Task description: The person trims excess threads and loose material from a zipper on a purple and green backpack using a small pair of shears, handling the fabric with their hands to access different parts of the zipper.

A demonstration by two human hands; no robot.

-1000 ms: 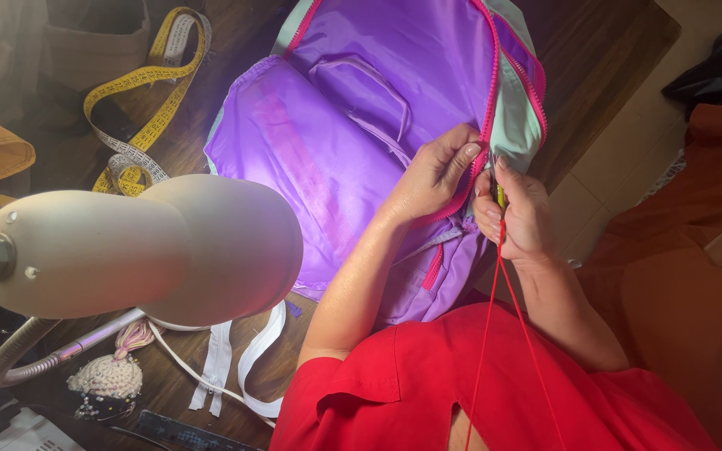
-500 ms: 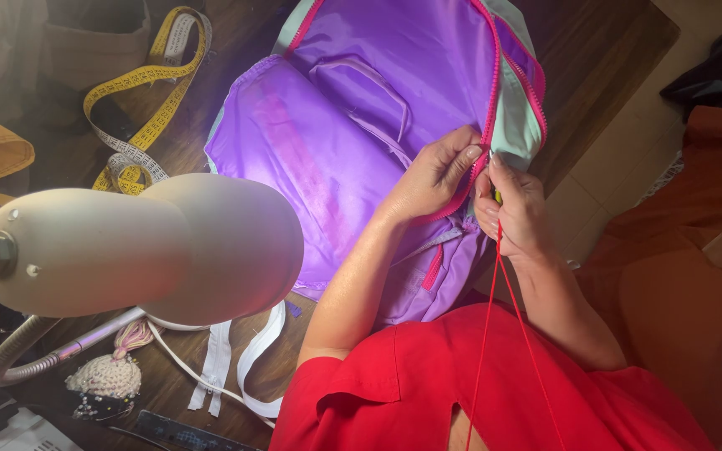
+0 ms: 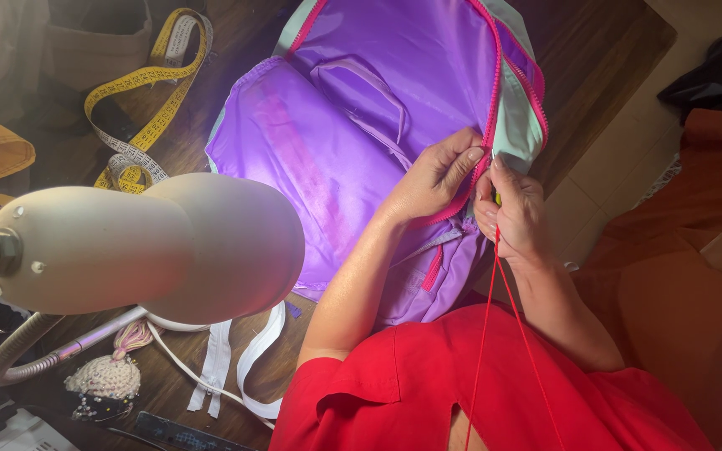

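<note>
Pink zipper tape runs top to bottom at frame centre-right, pinched between left hand and right hand, close together.

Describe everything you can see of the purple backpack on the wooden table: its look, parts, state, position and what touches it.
The purple backpack of shiny, thin fabric lies opened flat on the dark wooden table under lamp light. It has pale mint side panels, a pink zipper along its edge and a purple handle loop. The left hand pinches the zipper edge; the right hand meets it there, trailing red thread.
</note>
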